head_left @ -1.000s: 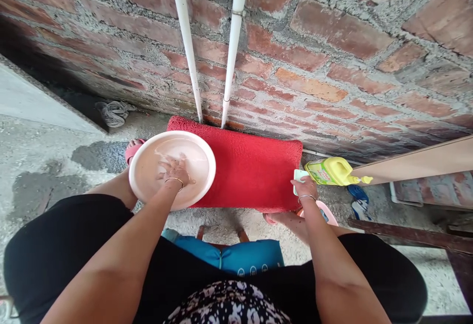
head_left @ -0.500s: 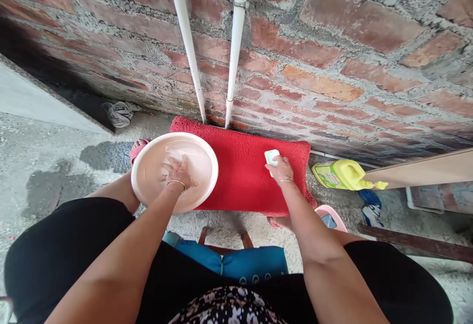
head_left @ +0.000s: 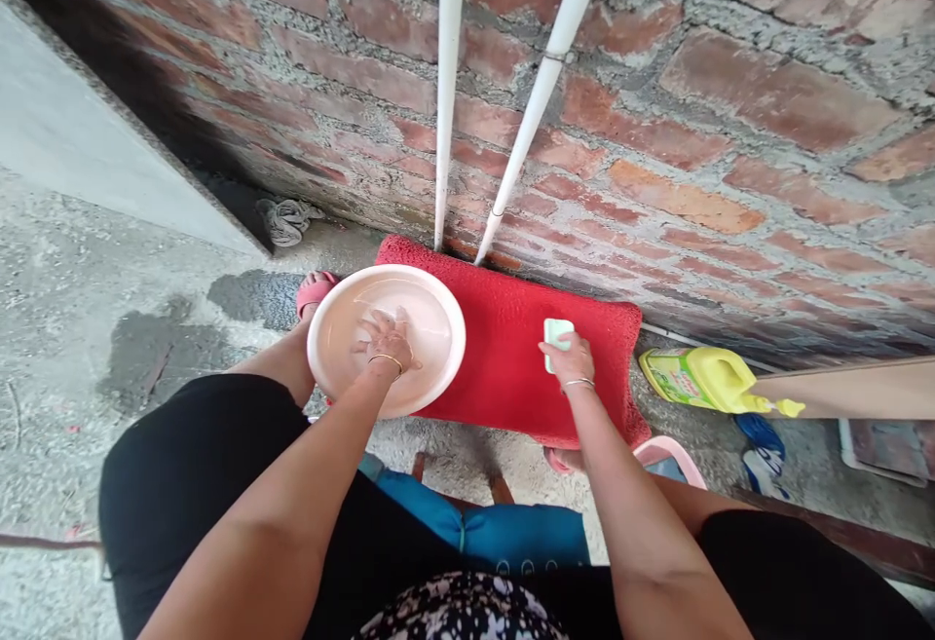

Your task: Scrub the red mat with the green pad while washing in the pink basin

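My left hand (head_left: 387, 340) is inside a round, pale pink basin (head_left: 459, 333) of water, fingers spread and palm down. The basin stands on the left part of a wet-looking red mat (head_left: 504, 353) with a looped, shaggy edge. Toward the mat's right side, my right hand (head_left: 576, 359) grips a small pale green rectangular block (head_left: 557, 330) against the red surface. Fingers wrap its near end, and its underside is hidden, so I cannot tell whether it is soap or a brush.
A yellow detergent jug (head_left: 697, 377) lies right of the mat, close to a pink container (head_left: 676, 450). Two white pipes (head_left: 447, 85) run down the brick wall (head_left: 620, 133) behind. Blue cloth (head_left: 511, 533) lies between my knees. A bundled grey rag (head_left: 286, 221) sits at the left by the wall.
The camera view has swung left, so everything appears farther right and slightly lower. Both hands keep nearly the same places, the left in the basin and the right on the block.
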Motion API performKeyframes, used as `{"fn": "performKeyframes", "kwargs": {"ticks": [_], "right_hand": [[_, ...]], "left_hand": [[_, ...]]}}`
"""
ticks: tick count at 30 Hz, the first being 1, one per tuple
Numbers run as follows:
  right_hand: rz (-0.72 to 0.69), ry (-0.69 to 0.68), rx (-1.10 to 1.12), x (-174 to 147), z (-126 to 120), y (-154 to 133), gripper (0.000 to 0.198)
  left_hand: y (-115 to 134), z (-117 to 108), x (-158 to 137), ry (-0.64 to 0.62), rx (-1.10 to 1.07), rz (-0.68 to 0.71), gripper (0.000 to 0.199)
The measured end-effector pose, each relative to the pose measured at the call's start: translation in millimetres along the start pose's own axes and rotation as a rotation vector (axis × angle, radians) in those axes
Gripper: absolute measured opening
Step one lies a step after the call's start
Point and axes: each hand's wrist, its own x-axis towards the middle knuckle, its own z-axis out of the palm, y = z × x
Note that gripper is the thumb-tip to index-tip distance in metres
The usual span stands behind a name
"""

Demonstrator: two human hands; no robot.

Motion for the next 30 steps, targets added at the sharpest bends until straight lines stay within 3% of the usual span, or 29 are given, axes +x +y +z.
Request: {"fn": "performKeyframes", "kwargs": {"ticks": [5, 7, 9, 13, 20, 23, 26, 30], "right_hand": [[-0.329, -0.157, 0.000, -32, 50, -118, 0.036], [-0.448, -0.200, -0.040, -40, 60, -143, 0.029], [-0.511, -0.228, -0.087, -40, 61, -150, 0.026], [-0.436, -0.203, -0.167, -22, 40, -114, 0.036], [0.004, -0.008, -0.163, 25, -25, 44, 0.040], [0.177, 0.050, -0.136, 31, -43, 87, 0.036], [0.213, 0.080, -0.081, 31, -42, 83, 0.036], [-0.002, 0.038, -0.011, 24, -12, 7, 0.039]], "left_hand": [[2, -4, -2, -0.037, -0.003, -0.010, 0.139], [2, -5, -3, -0.046, -0.003, -0.014, 0.142], [2, -6, -2, -0.056, -0.006, -0.016, 0.144], [2, -3, 1, -0.060, -0.001, -0.021, 0.143], [0, 2, 3, -0.030, 0.004, -0.014, 0.134], [-1, 2, 2, -0.015, -0.003, -0.002, 0.135], [-1, 4, 2, -0.009, 0.004, -0.008, 0.135], [0, 4, 4, -0.016, -0.003, -0.020, 0.137]]}}
